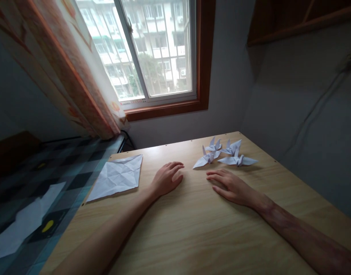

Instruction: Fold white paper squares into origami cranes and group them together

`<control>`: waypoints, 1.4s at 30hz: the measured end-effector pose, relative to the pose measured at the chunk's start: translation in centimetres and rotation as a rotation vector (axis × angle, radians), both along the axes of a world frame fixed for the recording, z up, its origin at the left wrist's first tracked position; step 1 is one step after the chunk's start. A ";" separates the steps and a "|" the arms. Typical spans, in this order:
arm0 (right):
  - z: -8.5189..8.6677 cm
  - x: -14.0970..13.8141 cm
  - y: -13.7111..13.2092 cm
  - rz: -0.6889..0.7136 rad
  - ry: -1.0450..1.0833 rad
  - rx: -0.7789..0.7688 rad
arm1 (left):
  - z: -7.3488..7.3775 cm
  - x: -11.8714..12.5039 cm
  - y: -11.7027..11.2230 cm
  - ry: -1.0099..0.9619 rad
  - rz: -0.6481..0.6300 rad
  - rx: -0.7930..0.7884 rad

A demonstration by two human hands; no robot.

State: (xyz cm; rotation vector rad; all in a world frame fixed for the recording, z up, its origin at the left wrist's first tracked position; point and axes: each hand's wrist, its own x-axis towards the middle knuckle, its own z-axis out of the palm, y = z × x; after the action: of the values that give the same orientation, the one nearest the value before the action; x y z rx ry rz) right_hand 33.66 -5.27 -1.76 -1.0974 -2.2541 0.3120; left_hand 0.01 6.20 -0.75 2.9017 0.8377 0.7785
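My left hand (pixel 167 178) rests on the wooden table (pixel 175 233), palm down, fingers loosely stretched out and holding nothing. To its left lies a creased sheet of white paper (pixel 118 175), apart from the fingers. My right hand (pixel 229 186) also lies on the tabletop with its fingers extended and nothing in them. Just beyond it stand several folded white paper cranes in a cluster; the nearest paper crane (pixel 239 160) is close to my right fingers but not touching. Another paper crane (pixel 206 158) sits at the left of the cluster.
Left of the table, a bed with a checked cover (pixel 75 162) carries a white paper piece (pixel 29 221). A curtain (pixel 75 76) hangs beside the window (pixel 164 49). A wooden shelf (pixel 301 28) juts from the wall at upper right, and a cable (pixel 315 103) runs down the wall.
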 end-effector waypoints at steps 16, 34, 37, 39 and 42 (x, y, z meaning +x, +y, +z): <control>-1.1 0.7 0.0 -0.020 -0.084 0.015 | 0.4 -21.6 -4.7 0.204 0.600 -0.155; -0.8 0.6 0.0 -0.005 -0.067 0.012 | 0.9 -22.1 -3.8 0.050 0.557 0.050; -0.6 0.5 0.0 -0.007 -0.069 0.015 | 1.1 -21.9 -3.7 0.059 0.556 0.050; -0.6 0.4 0.0 -0.013 -0.066 0.021 | 1.2 -21.2 -4.0 0.069 0.532 0.066; -0.7 0.4 0.0 -0.021 -0.061 0.024 | 1.3 -19.2 -5.0 0.077 0.407 0.102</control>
State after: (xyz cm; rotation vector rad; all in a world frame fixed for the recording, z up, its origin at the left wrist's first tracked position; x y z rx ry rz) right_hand 34.04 -5.23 -2.41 -1.1313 -2.2919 0.2458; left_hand -19.17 1.16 0.56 2.8986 1.4676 0.7521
